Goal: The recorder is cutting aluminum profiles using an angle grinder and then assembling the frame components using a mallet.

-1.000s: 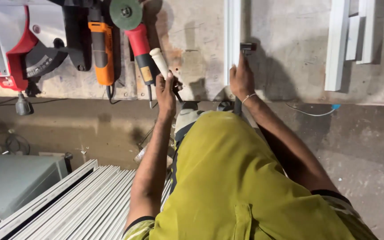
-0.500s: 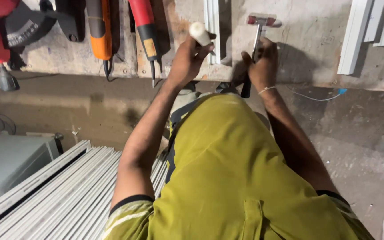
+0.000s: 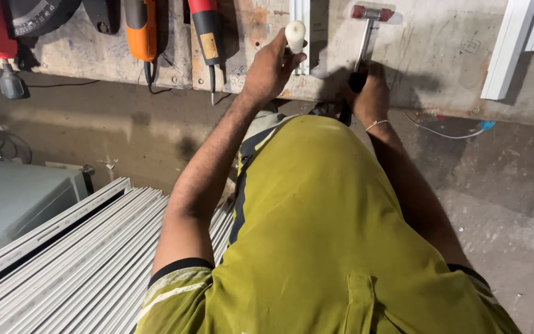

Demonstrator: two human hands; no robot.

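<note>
My left hand point(image 3: 270, 68) grips a tool with a rounded cream handle point(image 3: 295, 34), held against a white profile strip point(image 3: 300, 25) that lies on the worn wooden bench point(image 3: 428, 55). My right hand point(image 3: 371, 96) is closed around the black grip of a hammer point(image 3: 368, 25) with a red and silver head, which rests on the bench just right of the strip. My yellow-green shirt fills the lower middle of the view.
A red power tool point(image 3: 206, 31), an orange power tool point(image 3: 141, 28) and a red mitre saw point(image 3: 1, 31) sit along the bench at left. White profile pieces point(image 3: 514, 49) lie at right. A stack of white profiles point(image 3: 75, 260) and a grey box point(image 3: 13, 198) stand on the floor at left.
My right hand has taken hold of the hammer and drawn it onto the bench beside the strip. My left hand has brought the cream-handled tool up to the strip.
</note>
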